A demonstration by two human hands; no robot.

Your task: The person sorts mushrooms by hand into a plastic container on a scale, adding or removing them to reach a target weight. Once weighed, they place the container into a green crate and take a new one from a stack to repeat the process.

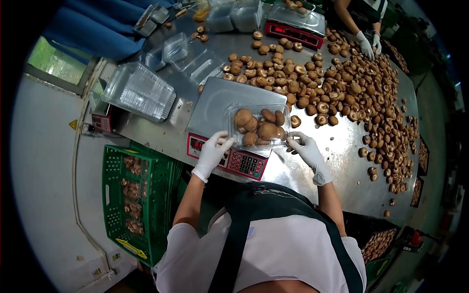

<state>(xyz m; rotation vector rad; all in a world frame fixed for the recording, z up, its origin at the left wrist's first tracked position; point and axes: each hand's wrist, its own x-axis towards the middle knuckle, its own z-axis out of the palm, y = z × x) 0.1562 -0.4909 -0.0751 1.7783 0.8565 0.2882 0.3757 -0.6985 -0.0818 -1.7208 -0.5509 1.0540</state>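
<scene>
A clear plastic clamshell box [236, 128] full of brown mushrooms [266, 131] is over the right part of the scale's metal plate [215, 100]. My left hand [212, 153], in a white glove, pinches the box's near left corner, above the scale's red control panel [246, 163]. My right hand [309, 155], gloved too, has its fingers closed on the near right corner. The box lies level between both hands. Part of the scale's display is covered by my left hand.
Loose mushrooms [351, 88] spread over the steel table [342, 151]. Stacked empty clamshells [141, 93] stand left of the scale. A green crate [110, 195] with packed boxes sits below left. Across the table, a co-worker's gloved hands [366, 45] touch mushrooms near a second scale [295, 29].
</scene>
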